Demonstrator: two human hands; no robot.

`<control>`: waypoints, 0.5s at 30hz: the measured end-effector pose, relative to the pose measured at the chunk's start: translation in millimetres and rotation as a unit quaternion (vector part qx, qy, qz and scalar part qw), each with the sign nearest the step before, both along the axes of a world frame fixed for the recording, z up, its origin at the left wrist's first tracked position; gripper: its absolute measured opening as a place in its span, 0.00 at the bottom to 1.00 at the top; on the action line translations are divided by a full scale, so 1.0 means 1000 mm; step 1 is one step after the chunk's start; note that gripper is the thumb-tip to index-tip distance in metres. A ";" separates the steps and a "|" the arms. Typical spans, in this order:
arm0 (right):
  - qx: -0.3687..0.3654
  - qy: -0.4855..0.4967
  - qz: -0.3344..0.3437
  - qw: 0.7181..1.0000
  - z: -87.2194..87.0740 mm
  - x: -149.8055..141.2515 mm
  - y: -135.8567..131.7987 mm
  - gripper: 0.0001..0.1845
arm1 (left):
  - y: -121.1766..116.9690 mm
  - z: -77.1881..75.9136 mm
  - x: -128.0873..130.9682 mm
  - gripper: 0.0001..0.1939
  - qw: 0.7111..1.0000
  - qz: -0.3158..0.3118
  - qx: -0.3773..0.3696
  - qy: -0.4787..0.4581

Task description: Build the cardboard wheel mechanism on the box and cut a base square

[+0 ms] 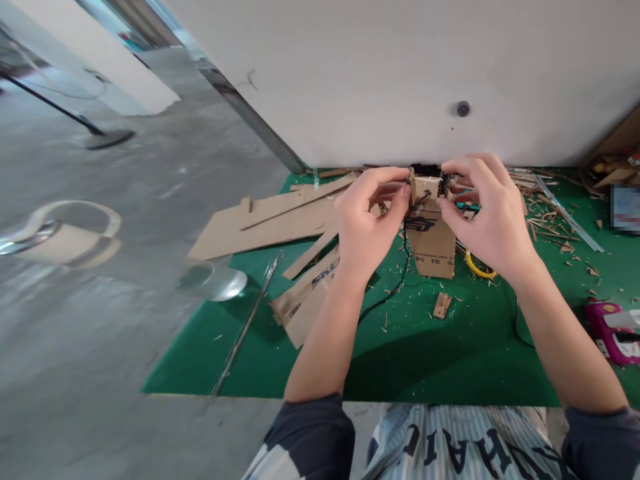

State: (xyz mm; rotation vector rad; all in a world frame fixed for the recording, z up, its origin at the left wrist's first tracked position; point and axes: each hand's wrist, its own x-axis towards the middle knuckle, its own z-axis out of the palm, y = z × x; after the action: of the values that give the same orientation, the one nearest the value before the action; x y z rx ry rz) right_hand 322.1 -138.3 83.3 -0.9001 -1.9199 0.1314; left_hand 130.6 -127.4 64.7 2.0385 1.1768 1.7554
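Observation:
A small upright cardboard piece (433, 243) with dark printed lettering stands above the green mat (425, 353). My left hand (367, 223) pinches its upper left edge, where a thin black wire (395, 287) runs down onto the mat. My right hand (487, 213) grips the upper right edge and a small dark part at the top. Both hands meet at the piece's top, close to the white wall.
Long cardboard strips (280, 220) lie left of the hands, more cut pieces (305, 293) below them. A metal ruler (247, 323) lies at the mat's left edge. Cardboard scraps (550, 220) litter the right side, a yellow ring (477, 270) sits under my right hand, and a pink tool (613, 330) lies far right.

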 end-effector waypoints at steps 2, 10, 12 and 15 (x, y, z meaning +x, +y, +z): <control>-0.006 -0.008 0.003 1.000 0.001 -0.001 0.000 0.17 | 0.000 -0.001 0.000 0.07 1.000 -0.002 0.001 -0.002; -0.027 -0.021 0.025 0.999 0.007 -0.005 0.004 0.17 | 0.000 0.000 0.002 0.07 1.000 0.000 0.028 0.002; -0.029 -0.018 0.032 0.999 0.007 -0.004 0.005 0.17 | 0.001 0.000 0.000 0.07 1.000 -0.004 0.028 0.007; -0.031 -0.014 0.039 0.999 0.005 -0.002 0.006 0.18 | 0.006 -0.002 -0.005 0.09 1.000 -0.005 0.012 0.005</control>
State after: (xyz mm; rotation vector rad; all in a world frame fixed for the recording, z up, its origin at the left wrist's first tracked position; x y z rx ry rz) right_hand 319.7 -132.3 88.6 -0.8733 -1.9877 0.2264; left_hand 125.5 -121.8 62.4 2.0648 1.1517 1.7664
